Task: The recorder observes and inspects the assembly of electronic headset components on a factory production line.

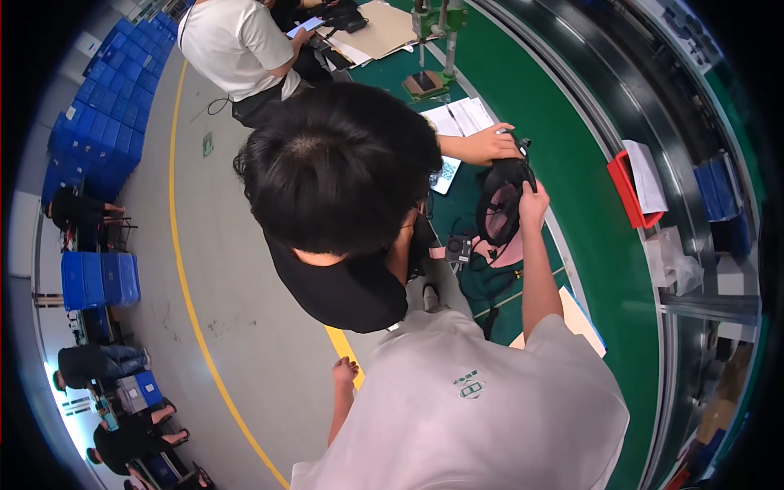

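Note:
My right hand reaches over the green worktop, its fingers closed on the edge of a black strapped headgear. A person in a black shirt stands close in front of me, and that person's hand touches the headgear's far end. Next to the headgear are a pink piece, a small dark boxy device and loose black cables. My left hand hangs low at my left side, fingers curled, with nothing visible in it.
Papers and a green drill-press-like stand are farther along the worktop. A red bin sits at the right. Another person works beyond. Blue crates are stacked at the left, past a yellow floor line.

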`<control>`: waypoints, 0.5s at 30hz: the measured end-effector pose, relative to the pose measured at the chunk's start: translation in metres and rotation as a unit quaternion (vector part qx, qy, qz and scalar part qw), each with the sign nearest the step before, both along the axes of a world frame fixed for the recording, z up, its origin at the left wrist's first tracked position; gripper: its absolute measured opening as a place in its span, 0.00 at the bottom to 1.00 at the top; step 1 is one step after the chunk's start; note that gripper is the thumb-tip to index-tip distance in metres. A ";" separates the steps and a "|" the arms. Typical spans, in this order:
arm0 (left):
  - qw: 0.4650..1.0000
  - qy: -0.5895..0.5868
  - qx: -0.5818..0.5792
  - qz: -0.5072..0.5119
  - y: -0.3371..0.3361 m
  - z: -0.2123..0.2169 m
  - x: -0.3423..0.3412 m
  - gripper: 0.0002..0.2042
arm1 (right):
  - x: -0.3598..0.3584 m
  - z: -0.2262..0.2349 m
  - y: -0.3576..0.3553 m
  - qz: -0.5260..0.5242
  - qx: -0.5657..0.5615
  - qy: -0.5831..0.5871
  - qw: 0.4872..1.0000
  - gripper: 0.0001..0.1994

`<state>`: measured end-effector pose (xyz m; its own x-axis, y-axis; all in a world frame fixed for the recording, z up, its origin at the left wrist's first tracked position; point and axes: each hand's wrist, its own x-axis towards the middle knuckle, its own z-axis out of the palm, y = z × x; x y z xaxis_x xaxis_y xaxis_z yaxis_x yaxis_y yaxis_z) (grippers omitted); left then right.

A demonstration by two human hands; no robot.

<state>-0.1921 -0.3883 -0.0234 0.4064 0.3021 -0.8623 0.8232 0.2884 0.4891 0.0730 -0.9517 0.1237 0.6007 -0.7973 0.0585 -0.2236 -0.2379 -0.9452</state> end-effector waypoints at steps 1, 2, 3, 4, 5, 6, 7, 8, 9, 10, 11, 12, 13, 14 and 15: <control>1.000 0.011 -0.001 -0.001 0.001 -0.001 -0.002 0.09 | -0.002 0.004 0.003 -0.003 -0.001 -0.002 1.000 0.12; 1.000 0.012 0.003 -0.001 0.003 -0.001 -0.005 0.09 | -0.005 0.008 0.006 -0.016 -0.177 0.047 0.983 0.13; 1.000 0.009 0.002 -0.003 0.004 -0.001 -0.006 0.09 | -0.007 0.021 0.013 -0.029 -0.347 0.094 0.933 0.14; 1.000 0.015 0.004 0.016 0.009 -0.007 -0.012 0.08 | -0.007 0.049 0.031 -0.026 -0.347 0.089 0.933 0.14; 0.999 0.033 0.008 0.033 0.011 -0.014 -0.014 0.08 | -0.006 0.079 0.054 -0.020 -0.406 0.051 0.912 0.13; 0.999 0.026 0.001 0.020 0.012 -0.017 -0.017 0.08 | -0.007 0.105 0.076 -0.017 -0.463 0.007 0.886 0.13; 0.999 0.029 0.002 0.021 0.011 -0.019 -0.023 0.08 | -0.003 0.111 0.094 0.082 -0.393 -0.109 0.909 0.11; 0.999 0.027 -0.005 0.028 0.006 -0.020 -0.020 0.08 | -0.004 0.115 0.115 0.167 -0.377 -0.120 0.903 0.10; 0.999 0.022 -0.008 0.035 0.002 -0.022 -0.014 0.08 | 0.003 0.074 0.128 0.228 -0.388 -0.105 0.887 0.09; 0.999 0.022 -0.007 0.034 -0.001 -0.021 -0.014 0.08 | 0.007 0.060 0.153 0.291 -0.368 0.030 0.883 0.09; 0.999 0.027 -0.003 0.027 -0.006 -0.018 -0.016 0.08 | 0.014 0.066 0.169 0.343 -0.212 0.188 0.896 0.11; 1.000 0.028 0.000 0.007 -0.013 -0.014 -0.008 0.08 | 0.036 0.015 0.154 0.382 -0.187 0.310 0.850 0.14; 1.000 0.024 0.001 0.003 -0.014 -0.011 -0.002 0.08 | 0.057 -0.042 0.140 0.360 -0.160 0.329 0.858 0.17; 1.000 0.015 0.005 -0.002 -0.016 -0.010 0.001 0.08 | 0.071 -0.076 0.130 0.340 -0.132 0.350 0.863 0.20; 1.000 0.008 0.010 -0.001 -0.016 -0.009 -0.001 0.09 | 0.078 -0.075 0.130 0.347 -0.131 0.349 0.861 0.20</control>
